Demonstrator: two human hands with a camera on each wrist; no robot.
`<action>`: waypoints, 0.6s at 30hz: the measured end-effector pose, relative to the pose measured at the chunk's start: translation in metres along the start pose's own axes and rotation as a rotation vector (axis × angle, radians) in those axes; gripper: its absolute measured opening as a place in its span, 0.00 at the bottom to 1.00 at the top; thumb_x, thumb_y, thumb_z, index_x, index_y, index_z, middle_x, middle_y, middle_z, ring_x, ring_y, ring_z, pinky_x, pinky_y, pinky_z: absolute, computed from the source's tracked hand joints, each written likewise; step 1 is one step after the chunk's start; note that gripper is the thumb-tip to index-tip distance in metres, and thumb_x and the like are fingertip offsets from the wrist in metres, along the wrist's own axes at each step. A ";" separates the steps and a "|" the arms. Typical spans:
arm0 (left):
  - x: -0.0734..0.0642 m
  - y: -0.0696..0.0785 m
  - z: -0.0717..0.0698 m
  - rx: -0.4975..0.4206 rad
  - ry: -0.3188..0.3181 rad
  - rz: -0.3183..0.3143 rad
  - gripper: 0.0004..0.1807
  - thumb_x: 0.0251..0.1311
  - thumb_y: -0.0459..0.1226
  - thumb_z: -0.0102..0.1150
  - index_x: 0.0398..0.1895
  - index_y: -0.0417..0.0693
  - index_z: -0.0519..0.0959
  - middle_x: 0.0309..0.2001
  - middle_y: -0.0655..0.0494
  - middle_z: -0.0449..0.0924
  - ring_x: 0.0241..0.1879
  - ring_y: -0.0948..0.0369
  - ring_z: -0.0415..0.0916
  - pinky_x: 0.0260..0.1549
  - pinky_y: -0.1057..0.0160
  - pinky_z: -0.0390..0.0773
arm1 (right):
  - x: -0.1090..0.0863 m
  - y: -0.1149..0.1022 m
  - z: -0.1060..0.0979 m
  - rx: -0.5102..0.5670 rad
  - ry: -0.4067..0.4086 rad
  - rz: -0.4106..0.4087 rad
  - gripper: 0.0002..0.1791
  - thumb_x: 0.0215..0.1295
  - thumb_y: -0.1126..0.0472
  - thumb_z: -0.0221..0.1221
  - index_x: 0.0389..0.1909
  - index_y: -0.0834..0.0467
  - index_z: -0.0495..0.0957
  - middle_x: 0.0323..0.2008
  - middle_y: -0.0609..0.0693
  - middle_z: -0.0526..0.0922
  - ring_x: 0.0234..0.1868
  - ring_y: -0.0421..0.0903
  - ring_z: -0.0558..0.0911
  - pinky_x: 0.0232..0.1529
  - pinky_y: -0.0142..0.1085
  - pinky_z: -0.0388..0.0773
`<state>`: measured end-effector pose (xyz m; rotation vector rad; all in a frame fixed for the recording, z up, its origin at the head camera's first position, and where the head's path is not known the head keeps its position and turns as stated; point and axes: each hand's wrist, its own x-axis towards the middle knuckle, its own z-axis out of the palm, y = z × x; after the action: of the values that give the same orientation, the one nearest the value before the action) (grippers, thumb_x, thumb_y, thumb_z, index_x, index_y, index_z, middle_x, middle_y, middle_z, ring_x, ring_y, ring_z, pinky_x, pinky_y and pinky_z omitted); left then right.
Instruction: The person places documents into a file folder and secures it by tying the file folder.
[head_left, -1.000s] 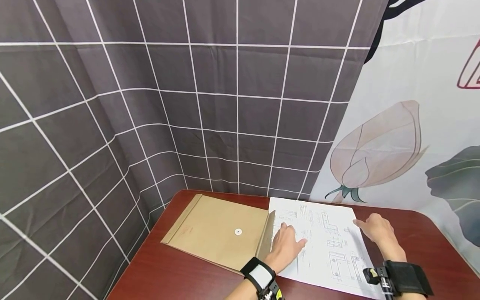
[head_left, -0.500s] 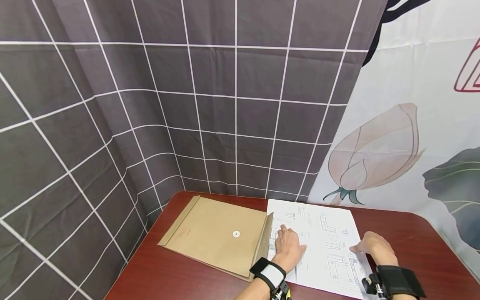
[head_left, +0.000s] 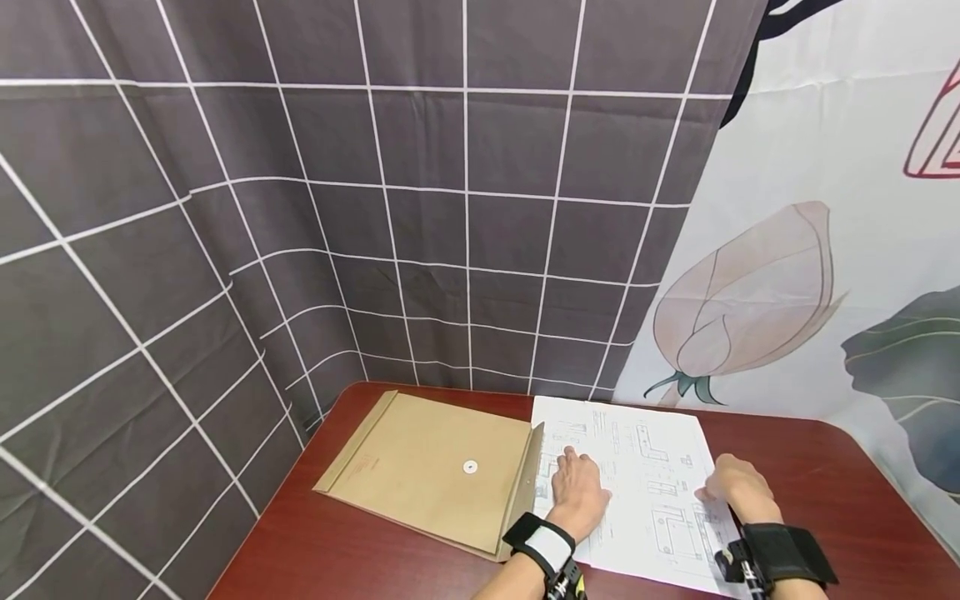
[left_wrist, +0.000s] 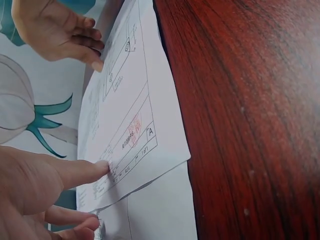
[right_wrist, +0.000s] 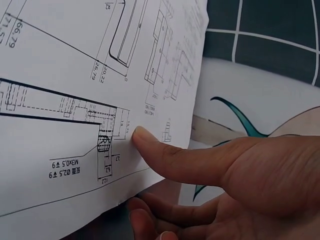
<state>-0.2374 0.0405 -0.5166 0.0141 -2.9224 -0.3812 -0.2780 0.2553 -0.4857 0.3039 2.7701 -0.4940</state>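
Note:
White sheets printed with technical drawings lie on the table in the head view. My left hand rests on their left part, fingers pointing away and thumb out to the side. In the left wrist view its thumb touches the top sheet beside the title block, and another sheet edge shows underneath. At the right edge is my right hand. Its thumb lies on the printed face in the right wrist view, the loosely bent fingers just past the paper's edge.
A brown kraft document envelope with a white button lies left of the sheets, its flap raised along their left edge. The red-brown table meets a grey checked curtain and a white floral cloth behind.
My right hand has come down along the sheets' right edge, its thumb now further onto the paper. The left hand has shifted slightly right, away from the envelope's flap.

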 end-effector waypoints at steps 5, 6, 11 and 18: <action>0.001 0.001 0.001 -0.054 -0.001 -0.003 0.24 0.39 0.46 0.76 0.35 0.39 0.82 0.42 0.47 0.74 0.38 0.57 0.73 0.30 0.63 0.77 | -0.003 0.001 0.001 0.047 0.030 -0.034 0.24 0.52 0.65 0.67 0.41 0.79 0.69 0.29 0.66 0.73 0.28 0.58 0.74 0.30 0.47 0.73; 0.002 0.000 0.001 -0.062 0.002 -0.001 0.24 0.39 0.46 0.77 0.35 0.39 0.82 0.40 0.47 0.74 0.37 0.57 0.73 0.30 0.62 0.77 | -0.005 0.001 0.000 0.059 0.037 -0.055 0.24 0.52 0.65 0.67 0.40 0.79 0.68 0.28 0.66 0.72 0.28 0.58 0.74 0.29 0.47 0.72; 0.003 -0.001 -0.001 -0.098 0.013 0.020 0.20 0.39 0.43 0.76 0.32 0.40 0.80 0.30 0.52 0.72 0.32 0.58 0.74 0.27 0.63 0.76 | -0.008 0.001 0.000 0.076 0.061 -0.105 0.22 0.52 0.67 0.66 0.37 0.79 0.68 0.26 0.64 0.72 0.27 0.57 0.74 0.28 0.44 0.72; -0.002 0.000 0.001 -0.163 -0.015 0.080 0.09 0.48 0.37 0.70 0.23 0.44 0.78 0.19 0.53 0.75 0.20 0.60 0.75 0.20 0.65 0.72 | -0.010 0.008 0.001 0.121 0.050 -0.154 0.23 0.52 0.66 0.65 0.38 0.79 0.67 0.25 0.63 0.72 0.25 0.55 0.74 0.26 0.43 0.71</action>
<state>-0.2360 0.0405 -0.5183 -0.1289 -2.8853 -0.6072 -0.2666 0.2607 -0.4859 0.1324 2.8309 -0.7034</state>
